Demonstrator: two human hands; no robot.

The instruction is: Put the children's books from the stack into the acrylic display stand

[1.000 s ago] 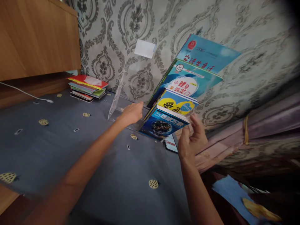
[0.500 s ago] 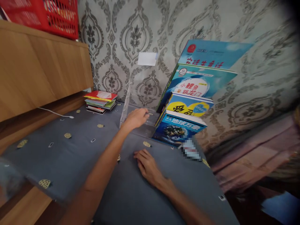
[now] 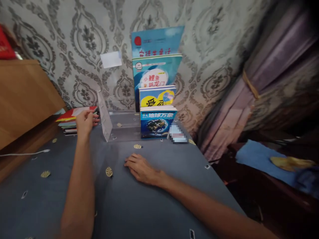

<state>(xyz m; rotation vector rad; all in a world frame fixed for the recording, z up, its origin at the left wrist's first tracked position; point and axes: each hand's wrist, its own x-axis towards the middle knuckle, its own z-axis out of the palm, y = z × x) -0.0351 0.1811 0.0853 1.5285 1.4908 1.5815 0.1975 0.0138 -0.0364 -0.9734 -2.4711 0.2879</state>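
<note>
My left hand (image 3: 85,122) is over the right side of a low stack of books or booklets (image 3: 68,116), topped by a red and yellow cover. Its fingers are apart with nothing held; whether it touches the stack I cannot tell. My right hand (image 3: 141,168) rests flat and open on the grey patterned tablecloth (image 3: 119,205). Beyond it stands a clear stepped rack (image 3: 106,121), its left end panel close to my left hand. On the rack's right side several picture books stand in tiers, the front one a dark blue book with a globe (image 3: 157,124).
A wooden cabinet (image 3: 27,103) with a red basket (image 3: 5,43) is at the left. A white cable (image 3: 27,153) lies on the cloth. A blurred pale item (image 3: 178,134) sits beside the front book. A tied curtain (image 3: 231,103) hangs at the right, near a blue cloth (image 3: 261,159).
My left hand has moved left from inside the clear rack to the stack of books. The view has turned to the right. My right hand stays on the cloth.
</note>
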